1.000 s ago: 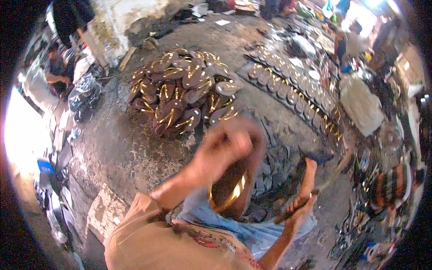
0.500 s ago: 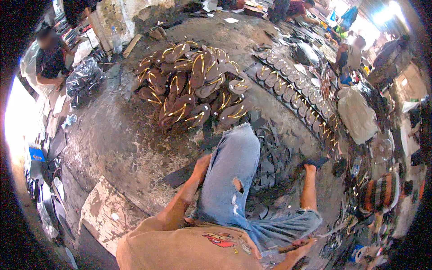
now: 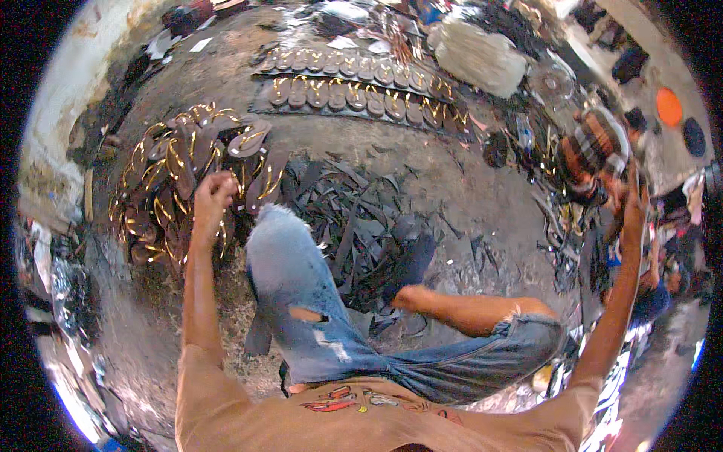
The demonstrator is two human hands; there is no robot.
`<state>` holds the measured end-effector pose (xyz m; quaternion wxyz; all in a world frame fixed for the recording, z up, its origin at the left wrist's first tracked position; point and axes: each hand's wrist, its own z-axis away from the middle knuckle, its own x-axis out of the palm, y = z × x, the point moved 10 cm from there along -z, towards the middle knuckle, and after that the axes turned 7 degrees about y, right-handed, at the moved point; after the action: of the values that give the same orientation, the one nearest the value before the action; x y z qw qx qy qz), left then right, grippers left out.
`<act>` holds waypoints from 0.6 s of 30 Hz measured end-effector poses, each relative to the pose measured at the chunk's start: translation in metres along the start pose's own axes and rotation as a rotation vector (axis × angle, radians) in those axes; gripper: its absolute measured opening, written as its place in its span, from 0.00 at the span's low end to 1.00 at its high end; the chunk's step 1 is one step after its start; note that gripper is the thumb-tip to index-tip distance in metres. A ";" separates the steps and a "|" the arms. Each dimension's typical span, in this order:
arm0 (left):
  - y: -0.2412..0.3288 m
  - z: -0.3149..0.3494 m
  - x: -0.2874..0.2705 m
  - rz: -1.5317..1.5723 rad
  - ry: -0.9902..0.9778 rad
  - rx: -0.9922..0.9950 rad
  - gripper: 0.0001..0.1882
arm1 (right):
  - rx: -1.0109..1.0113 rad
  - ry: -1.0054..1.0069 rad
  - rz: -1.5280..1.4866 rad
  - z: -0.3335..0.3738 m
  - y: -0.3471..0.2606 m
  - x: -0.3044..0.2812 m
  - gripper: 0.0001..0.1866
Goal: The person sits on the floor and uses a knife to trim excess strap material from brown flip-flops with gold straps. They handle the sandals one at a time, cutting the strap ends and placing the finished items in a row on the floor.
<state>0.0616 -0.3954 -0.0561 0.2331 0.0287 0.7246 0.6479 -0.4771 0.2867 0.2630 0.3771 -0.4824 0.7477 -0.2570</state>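
We find both arms extended, one to each side of the seated body. The left hand (image 3: 217, 188) shows its fingers curled inward, with nothing visible in them; we cannot tell whether they are clenched on something small. The right hand (image 3: 623, 194) lies at the lower edge of a rounded striped item (image 3: 591, 151) in brown, orange and black with a pale curved rim. Blur there leaves us unable to tell whether those fingers grasp it, touch it or merely stand beside it.

The heap of dark brown flip-flops (image 3: 179, 167) with gold straps lies behind the left hand in our view and spreads to its left; contact is not certain. Two rows of finished-looking flip-flops (image 3: 354, 96) stand beyond the left hand, off to its right. Between the two hands, nearer the left, we note a bed of dark offcuts (image 3: 348, 252) beside the knee of the torn jeans (image 3: 282, 245). A clear bottle (image 3: 525, 132) stands to the left of the right hand, past the striped item.

We judge the step in hand to be a reach out to the right, the left hand keeping station by the heap. In our assessment, the next move calls for a sure hold at the right hand, clear of the surrounding clutter, and for the left fingers to open before any flip-flop can be taken.
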 end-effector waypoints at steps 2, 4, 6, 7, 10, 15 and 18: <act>0.018 -0.052 0.019 -0.070 -0.072 0.096 0.18 | -0.054 -0.082 0.010 -0.023 -0.003 0.052 0.24; 0.064 -0.083 0.053 -0.189 -0.158 0.141 0.19 | -0.106 -0.179 0.031 -0.033 0.008 0.115 0.26; 0.076 -0.127 0.094 -0.332 -0.246 0.251 0.21 | -0.189 -0.272 0.059 -0.041 0.017 0.187 0.27; 0.081 -0.150 0.111 -0.416 -0.286 0.309 0.21 | -0.184 -0.320 0.210 -0.045 0.023 0.226 0.26; 0.053 -0.186 0.234 -0.665 -0.495 0.244 0.26 | -0.167 -0.306 0.390 -0.090 0.070 0.313 0.16; -0.059 -0.232 0.445 -0.916 -0.442 0.340 0.56 | 0.016 -0.116 0.294 -0.103 0.235 0.505 0.14; -0.094 -0.170 0.551 -0.726 -0.394 -0.041 0.72 | 0.349 -0.144 0.171 -0.028 0.376 0.579 0.14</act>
<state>-0.4680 -0.3779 -0.3022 0.5815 -0.1100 0.6159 0.5200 -0.8428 -0.0916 -0.1847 0.5279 -0.3618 0.7011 -0.3147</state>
